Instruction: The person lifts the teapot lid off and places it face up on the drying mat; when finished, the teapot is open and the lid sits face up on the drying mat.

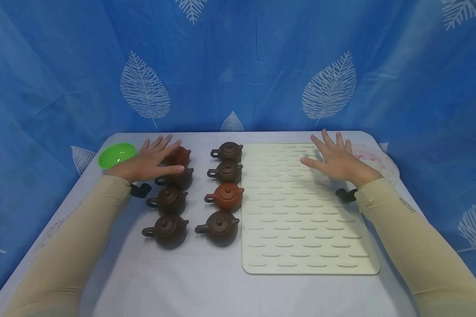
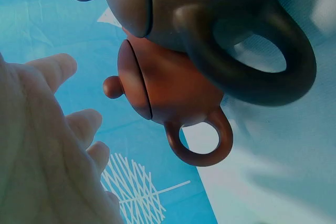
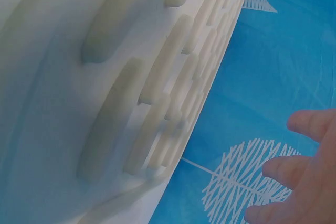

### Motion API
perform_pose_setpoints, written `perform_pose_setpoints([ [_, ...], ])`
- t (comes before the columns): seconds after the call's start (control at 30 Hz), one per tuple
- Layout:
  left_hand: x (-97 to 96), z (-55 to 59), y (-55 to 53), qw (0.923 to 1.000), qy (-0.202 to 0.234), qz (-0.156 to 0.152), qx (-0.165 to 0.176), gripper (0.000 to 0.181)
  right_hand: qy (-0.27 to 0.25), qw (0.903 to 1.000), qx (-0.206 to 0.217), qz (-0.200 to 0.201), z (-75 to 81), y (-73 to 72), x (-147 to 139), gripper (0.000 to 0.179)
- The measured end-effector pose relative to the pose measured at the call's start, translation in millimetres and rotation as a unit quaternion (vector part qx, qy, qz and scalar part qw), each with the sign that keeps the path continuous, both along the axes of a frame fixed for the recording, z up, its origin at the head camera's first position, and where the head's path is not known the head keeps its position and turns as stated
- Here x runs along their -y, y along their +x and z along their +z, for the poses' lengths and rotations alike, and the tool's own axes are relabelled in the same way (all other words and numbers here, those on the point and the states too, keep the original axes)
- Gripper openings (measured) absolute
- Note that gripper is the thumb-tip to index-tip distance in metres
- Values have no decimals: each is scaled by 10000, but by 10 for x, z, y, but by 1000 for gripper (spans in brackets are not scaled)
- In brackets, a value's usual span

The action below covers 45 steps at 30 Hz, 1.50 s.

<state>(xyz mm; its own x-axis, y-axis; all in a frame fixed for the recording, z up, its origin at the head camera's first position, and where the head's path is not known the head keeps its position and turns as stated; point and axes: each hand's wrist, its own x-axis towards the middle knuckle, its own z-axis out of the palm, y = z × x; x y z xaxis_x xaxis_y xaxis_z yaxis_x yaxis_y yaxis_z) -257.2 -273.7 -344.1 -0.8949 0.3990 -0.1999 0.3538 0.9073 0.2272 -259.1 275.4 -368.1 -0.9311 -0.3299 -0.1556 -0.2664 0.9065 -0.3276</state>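
Eight small teapots (image 1: 220,229) stand upright in two columns on the white desk (image 1: 174,286), each with its long axis running roughly left to right, handle to the left and spout to the right. The nearest row is two brown pots, their spouts angled slightly away. Beside the right column lies a cream mat (image 1: 301,242), its long axis running near to far, its short ridges lying crosswise. In the second row, the left pot is dark brown and the right one is orange-red. The third row is two brown pots, the left one partly under the left hand (image 1: 152,159). That hand is spread flat above the farthest pots of the left column, thumb out, gripping nothing; beneath it sits a reddish pot, level with a brown one on the right. Over the far right part of the mat, the right hand (image 1: 337,162) also holds nothing, fingers extended and apart. A green bowl (image 1: 117,155) sits at the far left corner. Behind everything hangs a blue curtain (image 1: 234,66) printed with white leaves.
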Motion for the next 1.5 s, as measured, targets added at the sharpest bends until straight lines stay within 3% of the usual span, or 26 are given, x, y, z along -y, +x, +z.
perform_pose_setpoints([
  [0.37, 40, 41, 11, 10000, 53, 30, 11, 101, 54, 10000, -30, 6, 7, -6, 6, 102],
  [0.7, 96, 105, 118, 9997, 159, -72, -168, 99, -141, 9998, -8, 117, 38, 49, 75, 101],
  [0.93, 109, 245, 330, 9990, 363, -46, -250, 97, -284, 9990, -30, 334, 109, 117, 188, 100],
  [1.17, 131, 304, 649, 9941, 1037, -134, -284, 92, -390, 9972, 21, 631, 119, 180, 300, 98],
  [1.33, 61, 217, 845, 9831, 1714, -343, -549, 88, -531, 9948, -56, 872, 116, 242, 397, 97],
  [1.5, -42, 152, 1033, 9654, 2430, -558, -761, 85, -599, 9925, -82, 1064, 113, 287, 476, 94],
])
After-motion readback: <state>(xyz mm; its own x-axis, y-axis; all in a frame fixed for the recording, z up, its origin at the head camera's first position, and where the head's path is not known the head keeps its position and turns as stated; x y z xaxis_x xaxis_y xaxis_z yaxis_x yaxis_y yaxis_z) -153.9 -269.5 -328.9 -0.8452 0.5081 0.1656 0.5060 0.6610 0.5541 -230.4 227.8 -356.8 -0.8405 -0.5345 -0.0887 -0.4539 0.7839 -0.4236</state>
